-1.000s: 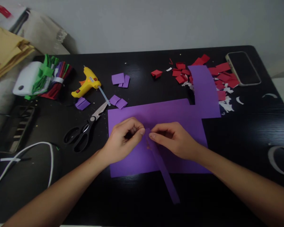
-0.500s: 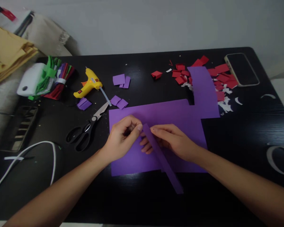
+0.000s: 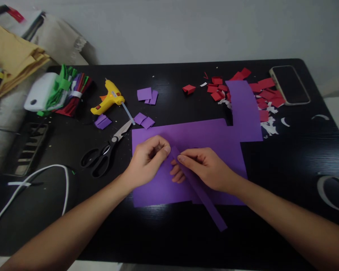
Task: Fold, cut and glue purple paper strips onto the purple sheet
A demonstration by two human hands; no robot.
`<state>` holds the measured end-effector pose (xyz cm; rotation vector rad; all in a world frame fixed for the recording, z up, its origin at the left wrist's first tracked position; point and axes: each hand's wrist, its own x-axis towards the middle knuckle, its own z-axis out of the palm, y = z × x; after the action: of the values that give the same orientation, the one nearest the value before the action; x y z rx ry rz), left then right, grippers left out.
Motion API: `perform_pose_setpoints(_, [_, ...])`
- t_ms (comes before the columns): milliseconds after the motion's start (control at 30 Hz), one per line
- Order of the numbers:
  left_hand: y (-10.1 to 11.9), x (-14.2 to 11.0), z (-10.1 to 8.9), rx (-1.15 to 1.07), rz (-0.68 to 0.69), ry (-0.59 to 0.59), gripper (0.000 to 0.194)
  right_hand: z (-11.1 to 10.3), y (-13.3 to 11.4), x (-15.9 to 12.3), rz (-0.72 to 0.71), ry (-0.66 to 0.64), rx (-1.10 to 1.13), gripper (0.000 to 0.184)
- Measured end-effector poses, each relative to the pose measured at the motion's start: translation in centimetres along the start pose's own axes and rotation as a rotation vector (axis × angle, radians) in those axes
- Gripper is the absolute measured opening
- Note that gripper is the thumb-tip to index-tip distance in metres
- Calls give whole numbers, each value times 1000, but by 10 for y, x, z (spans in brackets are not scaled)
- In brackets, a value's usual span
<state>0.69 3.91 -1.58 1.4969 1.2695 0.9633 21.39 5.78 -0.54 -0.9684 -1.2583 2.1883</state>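
Observation:
A long, narrow purple paper strip (image 3: 205, 197) slants down to the right over a large purple paper sheet (image 3: 155, 192). My right hand (image 3: 207, 167) pinches the strip near its upper end, thumb on top and the other fingers behind it. My left hand (image 3: 149, 160) is closed at the strip's upper tip, thumb against the curled fingers; the strip's end meets its fingertips. Left of the sheet lie black-handled scissors (image 3: 106, 150), blades partly apart. Small folded purple pieces (image 3: 144, 94) lie beyond the sheet, near a yellow glue gun (image 3: 110, 98).
Red paper pieces (image 3: 267, 94) and white scraps lie at the back right, partly under a curved purple paper (image 3: 244, 113). A phone (image 3: 290, 84) rests beside them. A tape ring (image 3: 323, 192) is at right. Pipe cleaner bundles (image 3: 70, 94) and a white cable (image 3: 66, 184) lie at left.
The strip's lower end has swung a little to the right. My right thumb has moved onto the strip's face. The view has shifted slightly.

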Motion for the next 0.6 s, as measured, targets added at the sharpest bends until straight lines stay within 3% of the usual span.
perform_pose_setpoints(267, [5,0,4,-69,-2,-43,25,1,1,0,28,-33,9,35])
perform_pose_setpoints(467, [5,3,2,-127,-23,92,23,0,0,0,63,-20,68,30])
perform_pose_setpoints(600, [5,3,2,-150,-75,97,25,-1,-2,-1,69,17,33,31])
